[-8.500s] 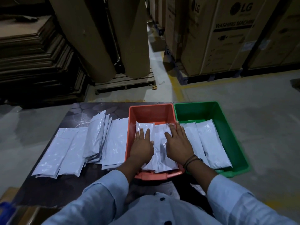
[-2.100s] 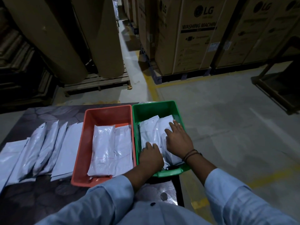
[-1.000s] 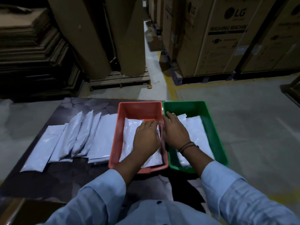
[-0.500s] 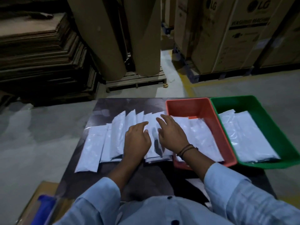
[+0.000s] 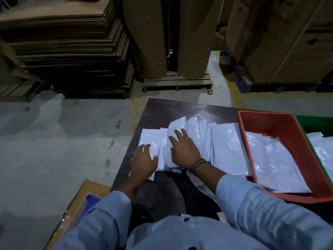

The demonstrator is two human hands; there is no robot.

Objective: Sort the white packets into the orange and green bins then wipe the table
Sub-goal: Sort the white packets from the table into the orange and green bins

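Sorting: left hand (image 5: 143, 162) and right hand (image 5: 183, 150) are lying on packets (image 5: 227, 147) beside orange bin (image 5: 266, 116); fingers apart. Next is likely needing one packet pinched.

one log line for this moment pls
phase: sorting | left hand: flat on loose packets | right hand: flat on same packets | orange bin: holds packets | green bin: partly in view
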